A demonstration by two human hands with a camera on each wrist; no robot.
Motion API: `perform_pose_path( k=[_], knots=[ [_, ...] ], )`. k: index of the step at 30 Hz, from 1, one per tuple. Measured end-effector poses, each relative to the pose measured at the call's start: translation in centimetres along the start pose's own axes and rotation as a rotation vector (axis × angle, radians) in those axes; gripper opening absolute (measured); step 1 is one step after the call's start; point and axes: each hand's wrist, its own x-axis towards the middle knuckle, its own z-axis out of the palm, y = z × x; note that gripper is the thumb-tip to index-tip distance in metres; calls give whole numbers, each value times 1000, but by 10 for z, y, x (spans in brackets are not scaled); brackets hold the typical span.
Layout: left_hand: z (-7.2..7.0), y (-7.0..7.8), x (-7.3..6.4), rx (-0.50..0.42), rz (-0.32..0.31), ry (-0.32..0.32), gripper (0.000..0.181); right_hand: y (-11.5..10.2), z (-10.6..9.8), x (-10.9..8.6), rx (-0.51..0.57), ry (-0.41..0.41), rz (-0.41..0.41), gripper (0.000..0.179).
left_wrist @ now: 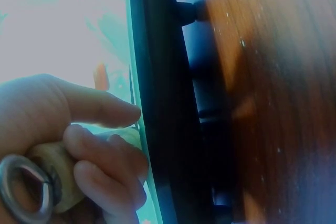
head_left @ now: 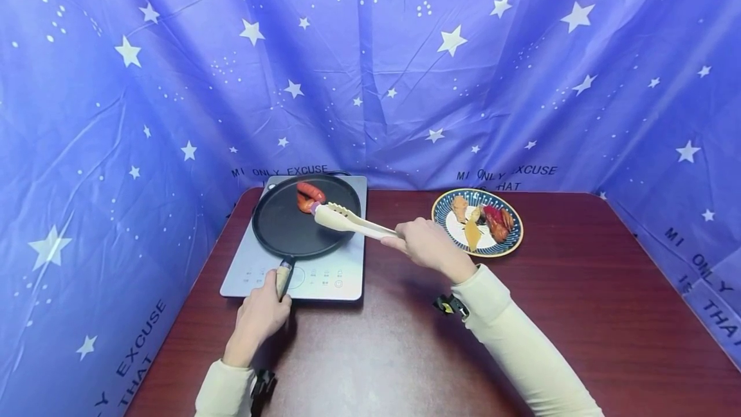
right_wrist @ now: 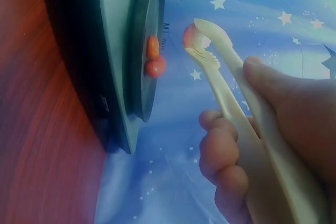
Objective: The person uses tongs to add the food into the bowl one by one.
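My left hand grips the wooden-coloured handle of a flat black frying pan. In the left wrist view its fingers curl round that handle, and a metal ring shows at the end. My right hand holds cream tongs, which reach over the pan from the right. Between the tong tips is a small pink-and-white piece, purplish in the head view; its kind is unclear. A red sausage and an orange-red piece, partly hidden, lie in the pan.
Under the pan is a silver induction cooker with touch controls along its front. To the right, a blue-patterned plate carries several toy-like foods. A blue star-printed curtain stands behind the dark red table.
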Motion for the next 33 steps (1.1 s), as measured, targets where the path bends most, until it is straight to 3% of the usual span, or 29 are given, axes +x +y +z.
perform_pose_path(
  k=[22, 33],
  knots=[
    [2, -3, 0, -7, -3, -2, 52, -15, 17, 21, -93, -91, -3, 42],
    [1, -2, 2, -1, -7, -1, 53, -24, 27, 28, -100, -75, -18, 43]
  ],
)
